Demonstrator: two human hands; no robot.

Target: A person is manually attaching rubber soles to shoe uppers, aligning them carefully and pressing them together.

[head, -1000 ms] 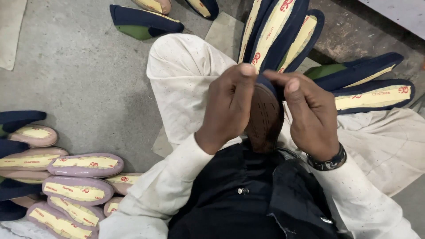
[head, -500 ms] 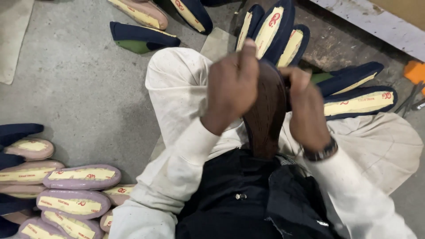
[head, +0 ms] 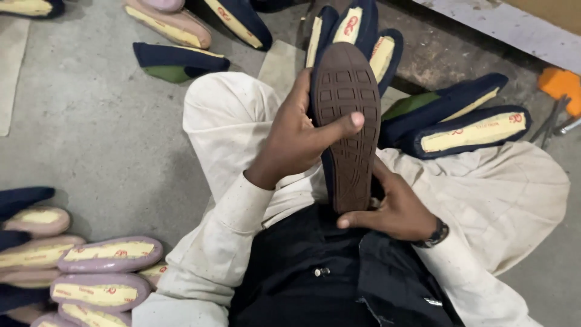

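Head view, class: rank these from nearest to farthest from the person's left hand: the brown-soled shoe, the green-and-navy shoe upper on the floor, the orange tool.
1. Brown-soled shoe: gripped by the left hand, centre.
2. Green-and-navy shoe upper: on the floor, up and left of the hand.
3. Orange tool: far right edge.

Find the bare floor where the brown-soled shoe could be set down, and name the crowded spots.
Free: grey floor between the green-lined shoe above, the knee and the lilac shoes below. Crowded: navy shoes right of the brown-soled shoe.
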